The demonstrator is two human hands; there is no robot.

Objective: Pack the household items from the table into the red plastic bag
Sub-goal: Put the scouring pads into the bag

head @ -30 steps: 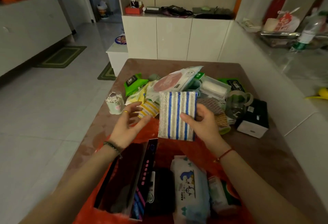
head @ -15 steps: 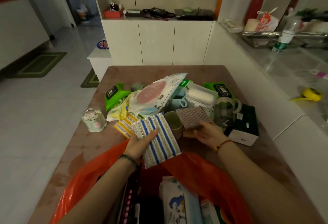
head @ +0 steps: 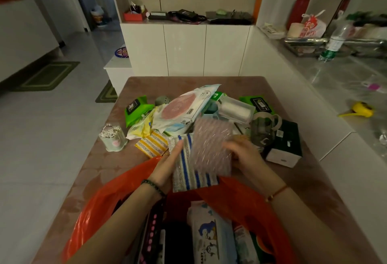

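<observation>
The red plastic bag (head: pixel 117 192) lies open at the table's near edge, with a wipes pack (head: pixel 211 236) and dark boxes inside. My left hand (head: pixel 167 165) holds a blue-striped scrub cloth (head: pixel 188 178) above the bag's far rim. My right hand (head: pixel 245 157) holds a pink-brown scrub cloth (head: pixel 211 146), blurred by motion, laid over the striped one. A yellow-striped cloth (head: pixel 151 143) lies on the table just left of my left hand.
Beyond my hands a pile covers the brown table (head: pixel 314 180): green wipe packs (head: pixel 136 108), a large white pouch (head: pixel 184 108), a clear box (head: pixel 236 109), a glass jug (head: pixel 262 129) and a dark box (head: pixel 284 146). A cotton swab holder (head: pixel 114 138) stands at the left.
My right hand lifted the pink-brown cloth off the pile and brought it left onto the striped cloth. My left hand keeps the striped cloth, now turned more upright.
</observation>
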